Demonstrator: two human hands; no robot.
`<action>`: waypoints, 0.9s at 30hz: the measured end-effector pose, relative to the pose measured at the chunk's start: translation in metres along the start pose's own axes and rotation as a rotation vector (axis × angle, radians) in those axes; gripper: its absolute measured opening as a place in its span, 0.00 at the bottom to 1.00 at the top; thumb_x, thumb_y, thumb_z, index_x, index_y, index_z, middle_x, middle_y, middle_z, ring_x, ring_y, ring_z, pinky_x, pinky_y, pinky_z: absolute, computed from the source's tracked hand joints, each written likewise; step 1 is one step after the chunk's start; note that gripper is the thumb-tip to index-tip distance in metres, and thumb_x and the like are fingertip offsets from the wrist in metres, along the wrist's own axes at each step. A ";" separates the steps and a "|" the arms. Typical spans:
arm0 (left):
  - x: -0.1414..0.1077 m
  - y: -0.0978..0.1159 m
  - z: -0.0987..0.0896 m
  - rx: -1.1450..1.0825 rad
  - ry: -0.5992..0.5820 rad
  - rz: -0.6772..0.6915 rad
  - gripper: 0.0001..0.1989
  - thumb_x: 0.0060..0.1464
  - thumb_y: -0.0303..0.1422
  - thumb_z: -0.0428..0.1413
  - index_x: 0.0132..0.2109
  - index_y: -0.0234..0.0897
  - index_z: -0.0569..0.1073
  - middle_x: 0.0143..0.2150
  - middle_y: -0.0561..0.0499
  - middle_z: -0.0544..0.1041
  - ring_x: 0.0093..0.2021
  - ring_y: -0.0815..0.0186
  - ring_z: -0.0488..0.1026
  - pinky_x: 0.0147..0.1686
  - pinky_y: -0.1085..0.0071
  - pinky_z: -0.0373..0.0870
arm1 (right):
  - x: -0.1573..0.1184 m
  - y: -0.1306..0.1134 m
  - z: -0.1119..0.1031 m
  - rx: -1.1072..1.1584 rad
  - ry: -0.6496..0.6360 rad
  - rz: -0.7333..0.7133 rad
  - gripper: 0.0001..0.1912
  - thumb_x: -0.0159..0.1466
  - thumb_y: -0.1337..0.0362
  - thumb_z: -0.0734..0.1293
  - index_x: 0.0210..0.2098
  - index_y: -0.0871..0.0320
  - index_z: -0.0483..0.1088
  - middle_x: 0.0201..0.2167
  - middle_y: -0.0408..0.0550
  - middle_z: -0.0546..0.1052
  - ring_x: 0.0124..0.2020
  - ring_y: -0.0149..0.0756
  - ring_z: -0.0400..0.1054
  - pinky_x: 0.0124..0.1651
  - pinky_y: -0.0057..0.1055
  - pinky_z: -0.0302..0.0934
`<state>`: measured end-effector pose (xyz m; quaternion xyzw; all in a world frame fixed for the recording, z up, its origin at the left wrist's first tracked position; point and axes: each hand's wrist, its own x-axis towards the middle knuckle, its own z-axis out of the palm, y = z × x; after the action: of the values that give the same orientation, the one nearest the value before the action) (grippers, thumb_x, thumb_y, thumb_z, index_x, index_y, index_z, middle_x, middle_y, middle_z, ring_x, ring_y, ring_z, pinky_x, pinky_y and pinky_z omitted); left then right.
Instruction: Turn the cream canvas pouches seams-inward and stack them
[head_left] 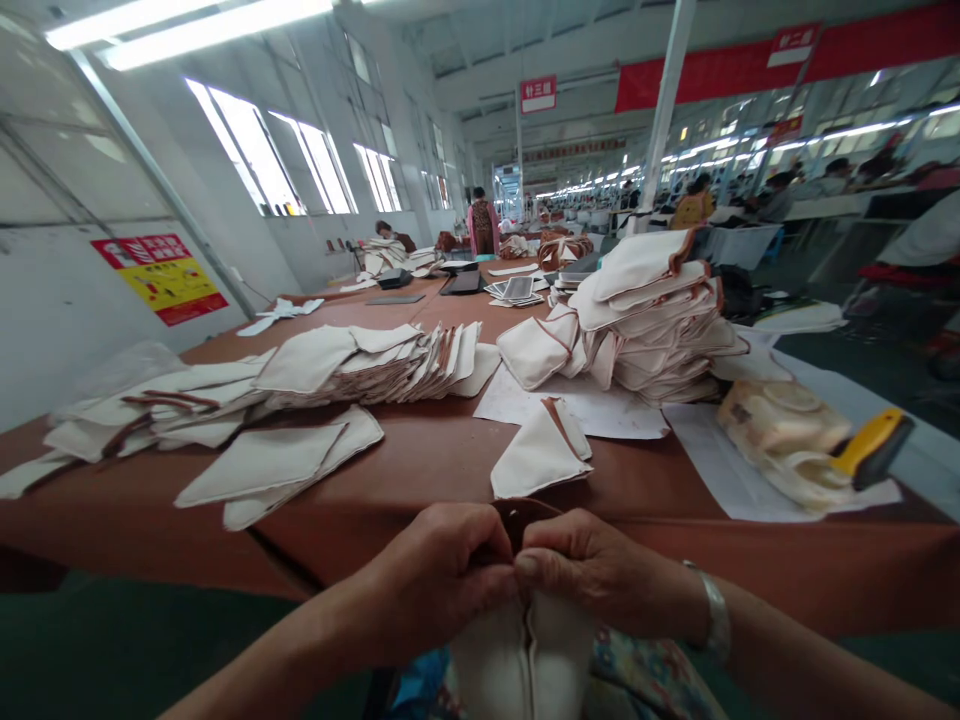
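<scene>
Where the two hands meet at the table's near edge, a white cloth piece [487, 665] hangs from their pinch, below the tabletop [427, 450] and in front of the person's lap. The left hand [454, 565] and the right hand [589, 565] are drawn together, thumbs and bent forefingers closed on the top of the piece beside a brown strip [525, 514]; the exact contact is partly hidden by the fingers. A dark seam line runs downward between them. The cloth is probably light, soft and limp in its body, with a firmer strip and seam; it should be neither slippery nor fragile. Best hold, as judged: fingertips on either side of the seam, near the top. Beyond lie a similar folded piece [534, 460] and a tall pile [660, 315].
</scene>
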<state>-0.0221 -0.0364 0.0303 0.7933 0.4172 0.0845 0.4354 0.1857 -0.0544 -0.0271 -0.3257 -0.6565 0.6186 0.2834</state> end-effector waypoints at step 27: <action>0.003 -0.016 0.007 -0.157 -0.050 -0.008 0.04 0.50 0.30 0.54 0.31 0.32 0.69 0.25 0.56 0.63 0.25 0.74 0.55 0.21 0.78 0.50 | -0.013 0.030 -0.007 0.167 0.002 -0.012 0.22 0.65 0.50 0.64 0.26 0.62 0.62 0.21 0.38 0.56 0.22 0.22 0.45 0.22 0.24 0.38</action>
<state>-0.0262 -0.0347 0.0130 0.7568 0.4015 0.0956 0.5068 0.2016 -0.0596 -0.0558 -0.2977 -0.6043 0.6692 0.3138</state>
